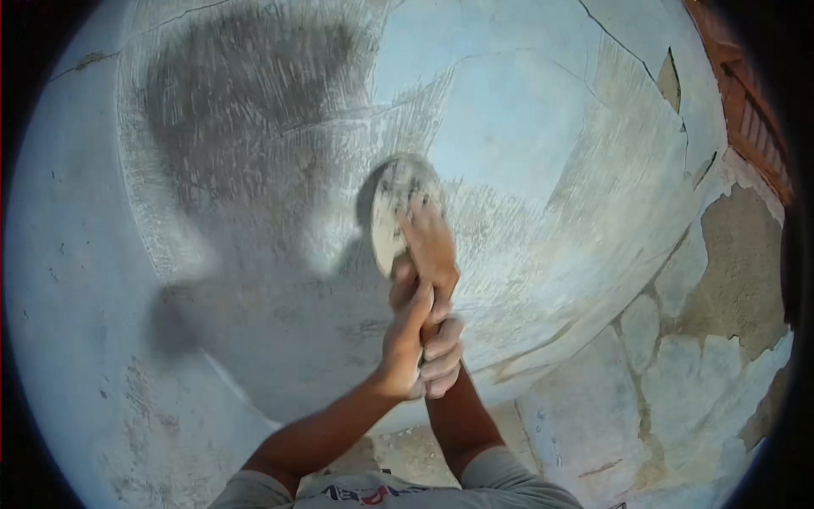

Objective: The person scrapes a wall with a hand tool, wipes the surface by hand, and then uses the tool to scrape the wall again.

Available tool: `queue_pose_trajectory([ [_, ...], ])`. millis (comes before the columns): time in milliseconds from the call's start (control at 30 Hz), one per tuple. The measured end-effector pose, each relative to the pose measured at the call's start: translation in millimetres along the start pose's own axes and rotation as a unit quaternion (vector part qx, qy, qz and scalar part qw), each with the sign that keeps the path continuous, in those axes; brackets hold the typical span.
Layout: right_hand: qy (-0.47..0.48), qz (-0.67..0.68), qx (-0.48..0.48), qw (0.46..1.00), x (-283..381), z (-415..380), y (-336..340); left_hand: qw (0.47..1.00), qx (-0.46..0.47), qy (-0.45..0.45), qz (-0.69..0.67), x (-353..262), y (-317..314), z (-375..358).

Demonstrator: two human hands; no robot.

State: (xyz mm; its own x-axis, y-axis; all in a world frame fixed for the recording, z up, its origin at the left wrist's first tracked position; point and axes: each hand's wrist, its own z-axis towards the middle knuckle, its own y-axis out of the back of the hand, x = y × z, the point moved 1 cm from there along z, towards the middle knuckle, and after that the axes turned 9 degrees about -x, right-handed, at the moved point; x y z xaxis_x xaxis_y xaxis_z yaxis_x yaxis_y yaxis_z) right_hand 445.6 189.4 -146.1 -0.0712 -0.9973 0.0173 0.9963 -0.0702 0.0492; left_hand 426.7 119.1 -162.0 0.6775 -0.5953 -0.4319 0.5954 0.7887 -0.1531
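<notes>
My right hand presses a pale, flat oval disc against the wall. Its fingers lie over the disc's face and a thumb sits at the lower edge. Dark smudges mark the upper part of the disc; its exact kind cannot be told. Around my right wrist, my left hand is closed, with its fingers wrapped over one side and the thumb along the other. The wall has pale blue paint, with a scraped, streaky grey area around the disc.
Shadows of my head and arms fall on the scraped surface at left. Cracks run along the upper right, where a reddish-brown slatted frame stands. Peeled paint bares a brown patch at right.
</notes>
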Motion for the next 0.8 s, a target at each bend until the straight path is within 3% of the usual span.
queue_pose_trajectory([
  [100, -0.005, -0.035, -0.063, 0.997, 34.5, 82.6, 3.2, 0.978, -0.181, -0.09, 0.042, -13.8, -21.9, 44.5],
  [200, -0.034, -0.053, -0.087, 0.994, 55.4, 88.6, 2.9, 0.903, -0.389, -0.14, 0.113, -2.6, -56.7, 57.8],
  [267, -0.046, -0.022, -0.092, 0.995, 54.3, 57.2, 0.6, 0.979, -0.178, -0.066, 0.07, -2.9, -22.3, 23.4],
  [333, -0.068, 0.004, -0.092, 0.993, 56.9, 30.3, 1.7, 1.0, 0.021, 0.021, -0.007, -0.7, 7.2, 1.9],
  [400, -0.071, -0.049, -0.097, 0.992, 61.9, 34.0, -3.8, 1.0, 0.005, 0.009, 0.005, -2.2, 2.2, 11.4],
  [467, -0.01, -0.043, -0.101, 0.994, 56.0, 66.4, 3.5, 0.994, -0.09, -0.055, 0.012, -2.0, -5.4, 23.0],
  [567, -0.002, -0.039, -0.103, 0.994, 50.2, 89.6, 10.8, 0.973, -0.196, -0.113, 0.048, 1.1, -20.4, 59.2],
  [733, -0.076, -0.055, -0.066, 0.993, 69.4, -2.1, 17.2, 0.997, -0.011, -0.069, -0.013, 22.1, 14.9, 6.6],
  [800, -0.086, -0.054, -0.068, 0.993, 70.2, -13.0, 17.1, 0.998, -0.036, -0.046, 0.019, 34.2, 11.0, -23.8],
])
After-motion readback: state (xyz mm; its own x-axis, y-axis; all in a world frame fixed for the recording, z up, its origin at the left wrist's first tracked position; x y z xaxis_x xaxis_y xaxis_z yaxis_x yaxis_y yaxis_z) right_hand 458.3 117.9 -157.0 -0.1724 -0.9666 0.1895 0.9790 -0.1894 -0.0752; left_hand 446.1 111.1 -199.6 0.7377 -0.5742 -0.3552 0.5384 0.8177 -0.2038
